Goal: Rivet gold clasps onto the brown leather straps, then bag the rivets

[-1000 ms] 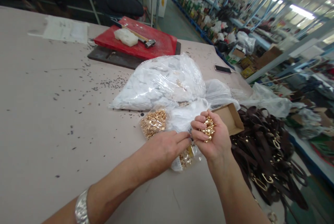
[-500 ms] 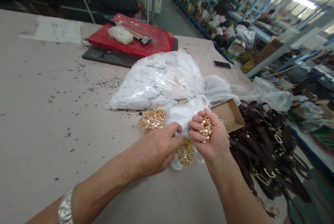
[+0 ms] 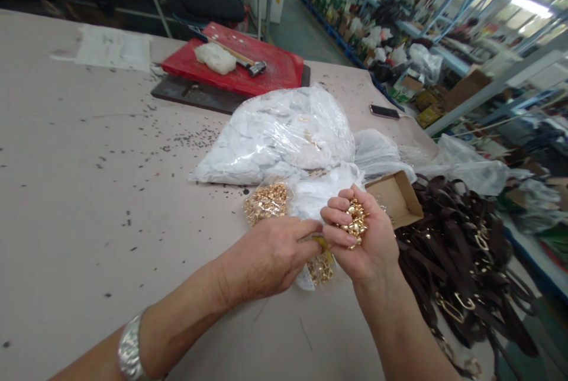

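Note:
My right hand [image 3: 361, 239], palm up, is curled round a heap of small shiny gold metal studs [image 3: 356, 221]. Close against its fingertips is my left hand [image 3: 277, 254], thumb and forefinger pinched together; whatever may be between them is too small or hidden. A clear bag of gold metal pieces [image 3: 267, 200] lies just beyond my left hand. Beneath and between the hands sits a second clear bag of gold pieces [image 3: 320, 270], partly covered by the left fingers. An open cardboard box [image 3: 399, 200] stands beyond my right hand.
A large bag of white pieces [image 3: 284, 132] fills the table's middle. Behind it, a hammer [image 3: 255, 67] and a whitish lump [image 3: 215, 58] rest on a red board [image 3: 284, 70]. Dark straps with gold buckles [image 3: 461, 262] are piled at right. A phone [image 3: 384, 112] lies farther back.
My left forefinger has straightened and its tip has moved right, up to the right hand's fingers. The right hand still holds the studs. The whole view has shifted slightly.

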The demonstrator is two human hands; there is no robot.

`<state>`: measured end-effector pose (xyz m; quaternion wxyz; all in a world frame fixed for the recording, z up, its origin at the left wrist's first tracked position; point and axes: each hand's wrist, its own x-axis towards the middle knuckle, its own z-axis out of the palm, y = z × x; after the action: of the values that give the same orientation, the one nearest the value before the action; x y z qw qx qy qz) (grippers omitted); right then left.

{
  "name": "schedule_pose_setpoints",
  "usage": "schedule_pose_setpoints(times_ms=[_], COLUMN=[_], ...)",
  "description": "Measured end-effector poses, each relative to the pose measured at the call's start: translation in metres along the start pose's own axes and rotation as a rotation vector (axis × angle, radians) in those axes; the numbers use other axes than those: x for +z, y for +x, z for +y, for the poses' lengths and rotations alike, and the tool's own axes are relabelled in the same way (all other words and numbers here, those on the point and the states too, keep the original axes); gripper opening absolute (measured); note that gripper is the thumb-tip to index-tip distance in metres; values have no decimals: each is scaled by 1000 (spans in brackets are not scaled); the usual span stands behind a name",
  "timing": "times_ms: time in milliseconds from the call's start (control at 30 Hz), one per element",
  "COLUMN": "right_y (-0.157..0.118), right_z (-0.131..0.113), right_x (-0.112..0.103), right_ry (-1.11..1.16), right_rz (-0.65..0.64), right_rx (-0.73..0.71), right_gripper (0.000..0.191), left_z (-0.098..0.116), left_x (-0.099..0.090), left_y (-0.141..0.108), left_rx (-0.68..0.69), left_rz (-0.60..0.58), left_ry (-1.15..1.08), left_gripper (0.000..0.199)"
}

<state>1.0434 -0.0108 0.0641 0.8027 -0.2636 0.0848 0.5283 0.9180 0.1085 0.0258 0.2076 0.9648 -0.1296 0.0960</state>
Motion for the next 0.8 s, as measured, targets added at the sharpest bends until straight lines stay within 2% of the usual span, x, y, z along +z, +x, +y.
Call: schedule_pose_setpoints(times_ms=[233,367,633,800], right_y=[-1,3,11,15], right_z=[7,13,8,8], right_x=[17,18,-3,-7], right_ry=[48,54,26,-48], right_rz=[-74,-97,48,115], right_rx=[-5,31,-15,-62], right_gripper=[13,13,15,15], left_z=[-3,-6,-6,-7], left_x=[11,19,0,-1], left_y=[5,3,-3,-5], left_rx=[-24,-28,31,7], left_rz=[-21,-19,11,22], left_ry=[-26,-67,-62,-67], left_gripper=[21,21,23,21])
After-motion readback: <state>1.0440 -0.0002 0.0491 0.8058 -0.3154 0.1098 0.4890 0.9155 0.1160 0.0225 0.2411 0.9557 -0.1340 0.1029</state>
